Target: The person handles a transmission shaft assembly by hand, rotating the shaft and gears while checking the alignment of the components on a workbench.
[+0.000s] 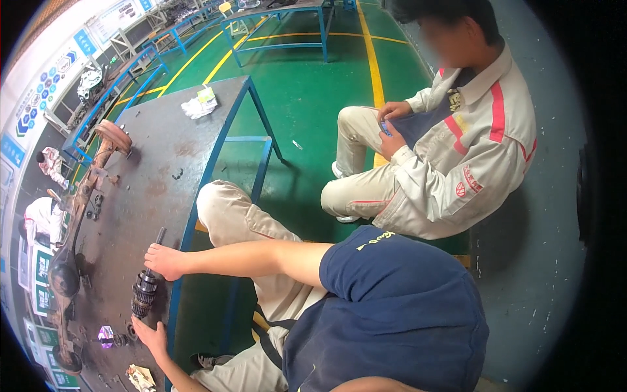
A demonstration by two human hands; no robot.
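Note:
A dark gear shaft (144, 294), with several toothed gears stacked along it, stands or lies on the worn metal table (147, 176) near its edge. My right hand (166, 261) is closed round the thin rod at its upper end, and the rod's tip sticks out beyond the fingers. At the opposite end, my left hand (151, 336) has its fingers stretched out with the thumb apart. Its fingertips are at the gears' lower end; whether they touch is unclear. Beside that hand are a dark ring (132, 332) and a small dark round part (119, 340).
A long rusty axle (64, 279) with a drum (113, 136) runs along the table's far side. White gloves (198, 106), a shiny purple piece (106, 336) and a crumpled wrapper (140, 377) lie on the table. A seated person (450, 137) holds a small blue object.

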